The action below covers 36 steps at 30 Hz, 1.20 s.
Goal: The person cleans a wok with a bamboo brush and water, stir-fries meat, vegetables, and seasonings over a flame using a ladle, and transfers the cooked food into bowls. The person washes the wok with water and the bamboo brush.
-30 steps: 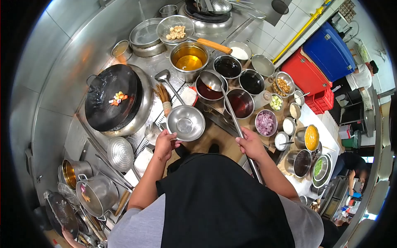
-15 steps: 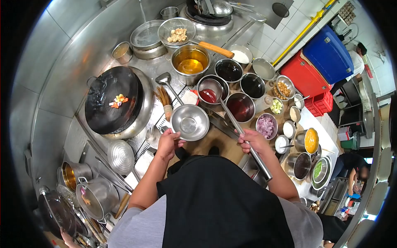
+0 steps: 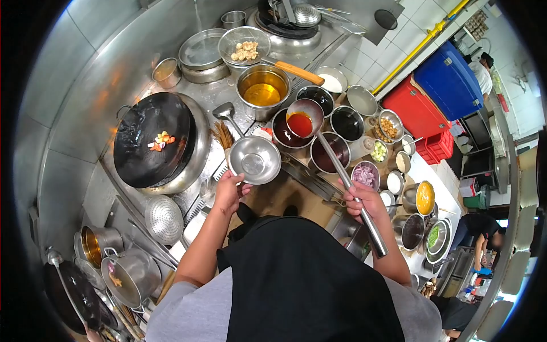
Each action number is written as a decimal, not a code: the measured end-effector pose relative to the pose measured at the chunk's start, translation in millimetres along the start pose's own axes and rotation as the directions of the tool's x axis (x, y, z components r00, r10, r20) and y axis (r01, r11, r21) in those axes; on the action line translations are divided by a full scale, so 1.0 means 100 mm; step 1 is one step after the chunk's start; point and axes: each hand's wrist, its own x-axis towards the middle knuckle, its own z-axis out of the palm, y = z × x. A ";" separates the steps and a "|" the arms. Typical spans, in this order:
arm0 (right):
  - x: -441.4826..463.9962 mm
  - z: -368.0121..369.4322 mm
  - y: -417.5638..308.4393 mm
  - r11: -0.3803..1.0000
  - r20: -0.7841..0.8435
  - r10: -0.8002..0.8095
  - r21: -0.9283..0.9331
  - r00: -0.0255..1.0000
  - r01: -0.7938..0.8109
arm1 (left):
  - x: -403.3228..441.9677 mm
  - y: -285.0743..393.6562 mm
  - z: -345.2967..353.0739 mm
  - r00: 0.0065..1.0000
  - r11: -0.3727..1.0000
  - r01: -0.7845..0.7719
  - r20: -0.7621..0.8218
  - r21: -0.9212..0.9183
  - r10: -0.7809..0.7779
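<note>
My left hand (image 3: 231, 192) grips the near rim of an empty metal bowl (image 3: 254, 160), its fingers closed on the edge. In my right hand (image 3: 363, 200) is the long handle of a ladle (image 3: 330, 154). The ladle's cup holds red liquid (image 3: 299, 123) and hangs over the pots of dark sauce, partly covering one pot (image 3: 285, 132). Beside it stands another pot of dark red sauce (image 3: 330, 153). To the left, a black wok (image 3: 145, 139) on the burner holds small orange and white chopped pieces (image 3: 162, 141).
An oil pot (image 3: 262, 91) stands behind the bowl, with a strainer of fried pieces (image 3: 245, 51) nearby. Chopped onion (image 3: 364, 175) and other ingredient containers line the right. A perforated skimmer (image 3: 164, 220) lies left. Co-workers (image 3: 481, 239) stand far right; another person's hand is at bottom left.
The ladle has risen from the sauce pot, now with red liquid in its cup, and moved right. My right hand has shifted right with it. The bowl has moved slightly.
</note>
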 end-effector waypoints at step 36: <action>3.26 2.37 1.66 0.149 0.731 -0.106 -0.658 0.674 0.738 | -0.93 0.16 -2.04 0.893 0.926 -0.320 -0.390 -0.198 0.225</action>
